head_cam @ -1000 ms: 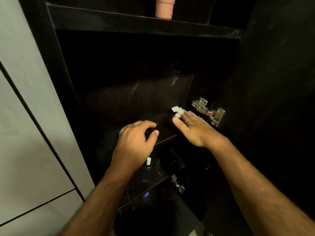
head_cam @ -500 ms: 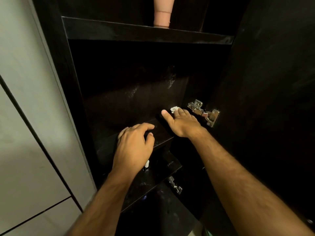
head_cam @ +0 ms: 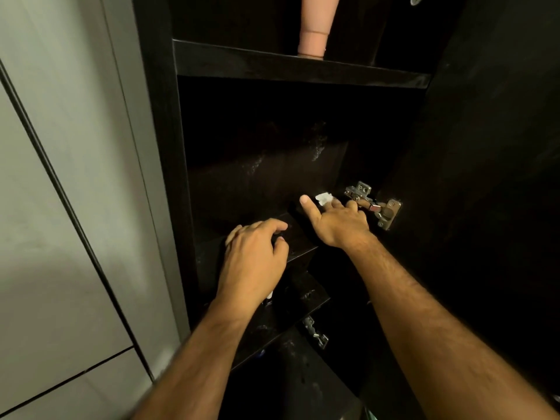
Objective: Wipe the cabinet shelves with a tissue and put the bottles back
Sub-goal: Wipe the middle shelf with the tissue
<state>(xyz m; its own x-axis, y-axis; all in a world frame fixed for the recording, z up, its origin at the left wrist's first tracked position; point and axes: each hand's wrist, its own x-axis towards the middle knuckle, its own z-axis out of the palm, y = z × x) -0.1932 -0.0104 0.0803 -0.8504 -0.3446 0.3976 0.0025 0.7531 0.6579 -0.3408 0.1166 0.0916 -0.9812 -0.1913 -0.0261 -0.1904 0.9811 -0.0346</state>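
Note:
A dark cabinet stands open in front of me. My right hand point(head_cam: 338, 221) lies flat on the middle shelf point(head_cam: 298, 237) near its back right corner, pressing a small white tissue point(head_cam: 323, 197) under the fingertips. My left hand point(head_cam: 254, 259) rests on the front edge of the same shelf, fingers curled over the edge, holding nothing that I can see. A pink bottle point(head_cam: 315, 25) stands upright on the upper shelf point(head_cam: 300, 66). A small white cap point(head_cam: 269, 295) shows on the lower shelf, mostly hidden by my left wrist.
A metal hinge point(head_cam: 374, 207) sits on the open door point(head_cam: 491, 177) just right of my right hand. A second hinge point(head_cam: 315, 333) is lower down. A pale tiled wall point(head_cam: 60, 207) fills the left side.
My right hand has slid with the tissue deeper toward the back right corner of the shelf. The view has tilted upward. My left hand stays on the shelf edge.

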